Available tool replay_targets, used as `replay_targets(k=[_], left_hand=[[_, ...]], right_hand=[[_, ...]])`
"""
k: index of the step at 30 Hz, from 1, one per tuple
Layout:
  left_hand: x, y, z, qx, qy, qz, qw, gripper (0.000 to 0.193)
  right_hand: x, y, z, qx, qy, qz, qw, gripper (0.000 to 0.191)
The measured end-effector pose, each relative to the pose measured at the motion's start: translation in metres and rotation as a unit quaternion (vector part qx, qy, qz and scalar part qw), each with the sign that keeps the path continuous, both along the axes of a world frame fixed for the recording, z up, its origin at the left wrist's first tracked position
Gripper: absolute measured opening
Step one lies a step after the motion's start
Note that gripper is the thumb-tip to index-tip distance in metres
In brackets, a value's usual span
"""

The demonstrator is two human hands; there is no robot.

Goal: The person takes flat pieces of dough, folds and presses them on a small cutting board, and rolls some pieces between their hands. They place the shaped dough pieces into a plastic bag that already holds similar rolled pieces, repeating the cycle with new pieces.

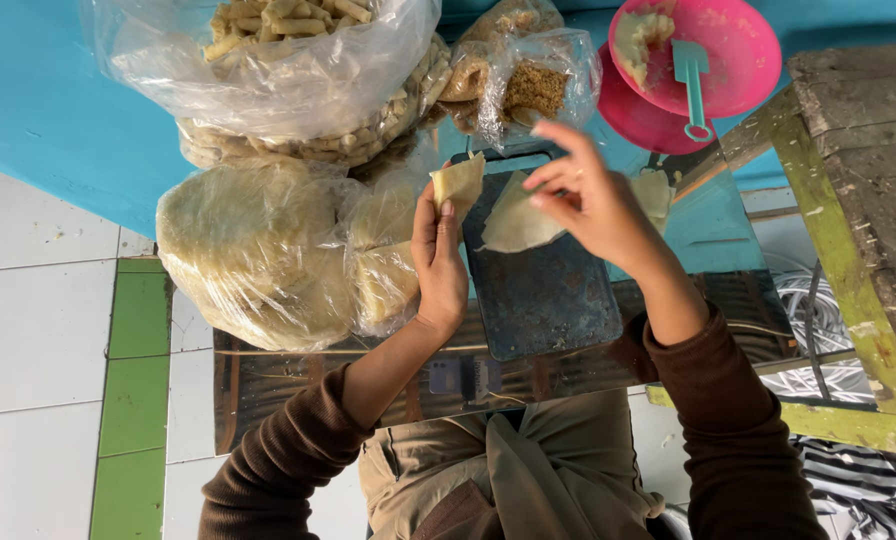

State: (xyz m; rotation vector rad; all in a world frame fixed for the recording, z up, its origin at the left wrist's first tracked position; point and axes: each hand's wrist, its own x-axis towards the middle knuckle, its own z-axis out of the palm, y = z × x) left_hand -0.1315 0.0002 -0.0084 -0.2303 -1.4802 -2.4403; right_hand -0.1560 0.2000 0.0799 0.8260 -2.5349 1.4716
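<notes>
Tray point(548, 300): dark worn metal, matt. Bags point(268, 70): clear glossy plastic. Bench point(848, 150): rough painted wood.

folded pastry wrapper point(459, 183): pale yellow, thin, standing upright over tray's top-left corner | flat wrapper sheet point(516, 222): pale, triangular, lying on dark metal tray point(543, 300)

A big clear plastic bag point(268, 60) of pale rolled sticks is sitting at the far end of the tabletop point(38, 110), bulging and crinkled, with more of the same sticks packed beneath it. Just in front, a rounded clear bag point(253, 250) is holding a stack of flat, cream-coloured wrapper sheets, and a smaller bag of sheets point(383, 255) is leaning against it. To the right at the back, a small clear bag point(533, 85) of brown crumbly filling is lying open, touching another bag point(503, 20) behind it.
</notes>
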Motion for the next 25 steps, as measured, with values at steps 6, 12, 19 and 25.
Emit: replay_targets(k=[6,12,19,25], left_hand=[[-0.001,0.0,-0.005,0.019,-0.019,-0.028,0.999,0.043],[-0.001,0.001,-0.006,-0.01,-0.019,-0.019,1.0,0.042],[0.001,0.0,-0.005,-0.031,-0.031,-0.023,0.999,0.037],[-0.001,0.002,-0.006,-0.023,-0.028,-0.027,0.999,0.036]], right_hand=[[0.002,-0.009,-0.003,0.134,-0.036,-0.002,0.99,0.076],[0.003,-0.003,0.008,0.154,-0.062,0.003,0.986,0.077],[0.001,-0.002,0.009,0.185,-0.097,-0.01,0.978,0.078],[0.0,0.002,0.012,0.19,-0.11,-0.017,0.975,0.075]])
